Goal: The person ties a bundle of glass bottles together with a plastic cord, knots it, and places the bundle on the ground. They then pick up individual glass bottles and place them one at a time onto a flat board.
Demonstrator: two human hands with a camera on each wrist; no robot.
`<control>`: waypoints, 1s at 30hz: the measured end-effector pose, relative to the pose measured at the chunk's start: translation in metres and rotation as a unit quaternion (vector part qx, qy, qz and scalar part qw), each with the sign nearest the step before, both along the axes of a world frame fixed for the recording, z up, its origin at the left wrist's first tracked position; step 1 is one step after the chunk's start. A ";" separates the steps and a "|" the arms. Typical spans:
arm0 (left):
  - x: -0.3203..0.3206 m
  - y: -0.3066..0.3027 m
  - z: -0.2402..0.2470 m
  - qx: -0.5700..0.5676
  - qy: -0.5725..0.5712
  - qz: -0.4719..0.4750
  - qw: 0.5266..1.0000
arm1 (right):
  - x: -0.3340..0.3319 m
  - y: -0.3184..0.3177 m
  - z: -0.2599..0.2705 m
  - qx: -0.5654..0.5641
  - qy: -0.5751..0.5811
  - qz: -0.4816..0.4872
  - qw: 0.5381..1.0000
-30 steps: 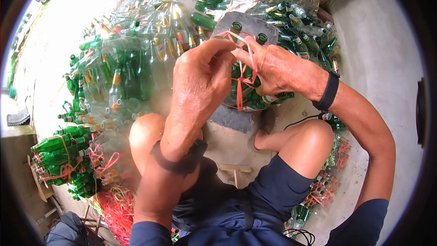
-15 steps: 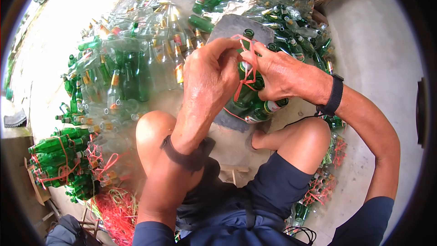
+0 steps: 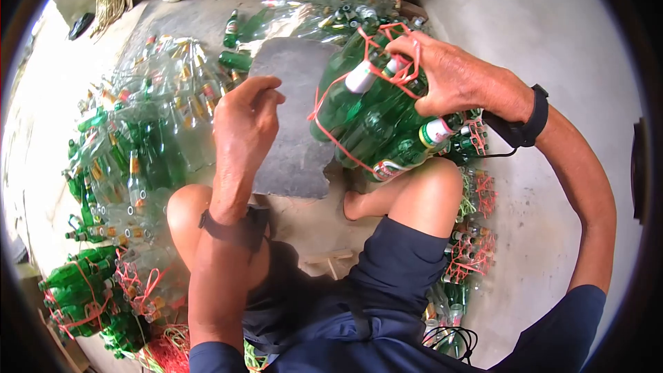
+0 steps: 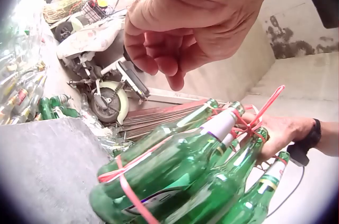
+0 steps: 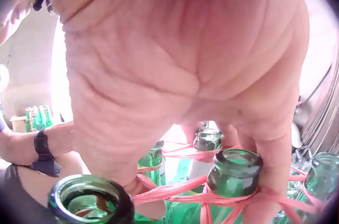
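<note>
Several green glass bottles (image 3: pixel 362 131) are tied in one bundle with pink plastic twine (image 5: pixel 175 189), which winds around the necks. My right hand (image 3: pixel 463 72) grips this bundle at its top, fingers down among the necks, and holds it tilted over my bent right leg. Labels and white neck wraps show on some of the bottles. To the left of the bundle, my left hand (image 3: pixel 247 121) hangs in the air with loosely curled fingers and nothing in them. Beneath and between the hands lies a dark grey slab (image 3: pixel 297 138).
Clear and green bottles (image 3: pixel 138 131) crowd the floor on my left. Tied green bundles (image 3: pixel 79 290) lie at the lower left, near a red twine heap (image 3: pixel 169 349). More bottles and a parked scooter (image 4: pixel 108 99) stand ahead. A pale wall (image 3: pixel 525 34) rises on the right.
The left hand has come away from the twine and moved left. The right hand has shifted the bundle off the slab, right and towards me. The head view has turned.
</note>
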State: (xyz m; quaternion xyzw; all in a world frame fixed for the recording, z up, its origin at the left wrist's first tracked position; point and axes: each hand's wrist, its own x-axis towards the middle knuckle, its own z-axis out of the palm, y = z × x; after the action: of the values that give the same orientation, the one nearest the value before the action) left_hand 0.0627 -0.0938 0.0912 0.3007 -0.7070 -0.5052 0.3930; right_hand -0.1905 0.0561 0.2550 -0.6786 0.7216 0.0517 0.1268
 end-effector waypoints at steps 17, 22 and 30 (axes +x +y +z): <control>-0.015 0.010 0.001 -0.017 -0.062 -0.043 0.997 | -0.150 0.087 -0.008 0.044 0.024 -0.338 0.940; -0.023 0.017 0.002 0.000 -0.087 -0.038 0.995 | -0.206 0.121 -0.076 -0.032 -0.004 -0.305 0.952; -0.032 0.028 0.007 0.021 -0.174 -0.046 0.983 | -0.260 0.153 -0.179 0.023 -0.019 -0.382 0.924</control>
State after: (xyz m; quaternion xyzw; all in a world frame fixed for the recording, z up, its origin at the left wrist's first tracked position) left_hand 0.0305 -0.0660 0.0985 0.3591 -0.7669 -0.4777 0.2339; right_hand -0.4500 0.2088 0.0757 -0.3496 0.9220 0.0029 0.1665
